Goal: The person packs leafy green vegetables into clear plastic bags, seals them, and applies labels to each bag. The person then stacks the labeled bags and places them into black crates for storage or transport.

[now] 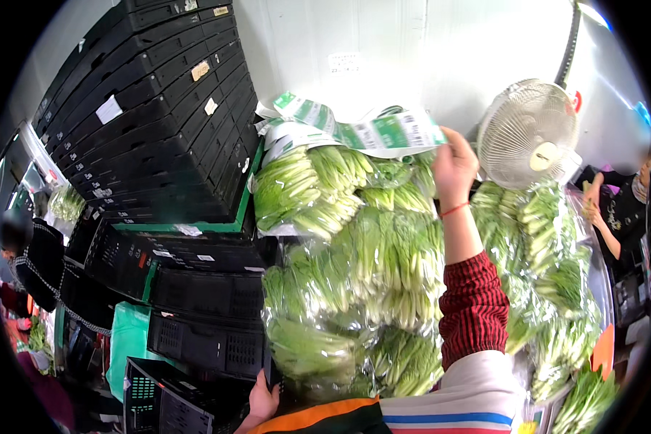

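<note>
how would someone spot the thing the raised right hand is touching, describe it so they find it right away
Start at the tall heap of clear plastic bags of leafy greens beside the stacked black plastic crates. On its top lies a loose strip of green-and-white printed labels, where the right hand touches. It alone is flat printed film, not bagged leaves.

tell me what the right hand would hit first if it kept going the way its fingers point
Most likely the strip of green-and-white printed labels draped over the bagged greens; the right hand already touches its end. Beyond that is the white wall, though depth is unclear.
</note>
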The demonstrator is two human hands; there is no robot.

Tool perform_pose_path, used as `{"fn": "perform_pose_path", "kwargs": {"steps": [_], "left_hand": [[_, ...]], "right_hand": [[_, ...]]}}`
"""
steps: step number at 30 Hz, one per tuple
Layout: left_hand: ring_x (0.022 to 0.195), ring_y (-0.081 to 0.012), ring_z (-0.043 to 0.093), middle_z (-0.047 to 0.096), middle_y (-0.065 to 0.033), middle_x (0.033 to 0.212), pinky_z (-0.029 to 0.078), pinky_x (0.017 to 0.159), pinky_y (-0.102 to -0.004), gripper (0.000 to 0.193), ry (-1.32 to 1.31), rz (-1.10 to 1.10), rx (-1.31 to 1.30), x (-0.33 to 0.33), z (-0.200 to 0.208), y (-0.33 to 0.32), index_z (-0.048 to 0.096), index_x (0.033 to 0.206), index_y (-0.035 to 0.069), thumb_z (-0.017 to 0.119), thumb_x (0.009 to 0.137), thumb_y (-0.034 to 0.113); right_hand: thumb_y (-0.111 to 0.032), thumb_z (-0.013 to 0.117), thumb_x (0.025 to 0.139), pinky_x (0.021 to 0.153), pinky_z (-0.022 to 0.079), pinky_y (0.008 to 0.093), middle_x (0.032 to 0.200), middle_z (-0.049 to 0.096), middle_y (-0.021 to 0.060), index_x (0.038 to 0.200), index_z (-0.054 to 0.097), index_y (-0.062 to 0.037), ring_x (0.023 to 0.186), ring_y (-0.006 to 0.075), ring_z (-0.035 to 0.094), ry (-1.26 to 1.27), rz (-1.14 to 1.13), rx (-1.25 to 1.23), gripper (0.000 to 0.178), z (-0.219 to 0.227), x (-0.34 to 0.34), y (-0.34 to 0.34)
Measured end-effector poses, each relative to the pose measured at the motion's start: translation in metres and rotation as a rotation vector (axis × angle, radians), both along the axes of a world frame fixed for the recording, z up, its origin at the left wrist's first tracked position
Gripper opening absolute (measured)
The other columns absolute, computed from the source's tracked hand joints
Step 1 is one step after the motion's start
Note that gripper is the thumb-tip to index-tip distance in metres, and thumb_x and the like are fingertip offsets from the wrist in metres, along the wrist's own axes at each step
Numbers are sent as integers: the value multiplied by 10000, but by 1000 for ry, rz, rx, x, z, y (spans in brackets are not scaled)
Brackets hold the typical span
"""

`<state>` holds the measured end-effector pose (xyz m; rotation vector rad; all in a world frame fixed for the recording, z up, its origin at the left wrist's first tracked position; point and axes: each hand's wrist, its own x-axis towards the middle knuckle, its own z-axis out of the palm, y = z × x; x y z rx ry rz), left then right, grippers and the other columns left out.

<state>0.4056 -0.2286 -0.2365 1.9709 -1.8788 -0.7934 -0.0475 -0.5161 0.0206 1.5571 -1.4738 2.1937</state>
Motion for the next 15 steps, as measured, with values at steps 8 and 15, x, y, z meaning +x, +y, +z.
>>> {"fn": "perform_pose_path", "kwargs": {"steps": [8,15], "left_hand": [[1102,-387,456,469,-240,1191,368,949,-408,556,125,-114,-505,0,20,6,418,1249,-27,649,776,149],[1052,-248,550,505,-154,1230,433,915,-364,637,1490,-12,683,-32,84,-3,362,1331,28,271,940,522]], "right_hand": [[34,577,674,593,520,285,915,661,78,971,644,-106,691,221,640,640,192,128,335,-35,105,221],[-143,639,696,468,474,338,694,599,66,811,607,-85,548,242,595,644,433,449,133,-113,241,331]]}}
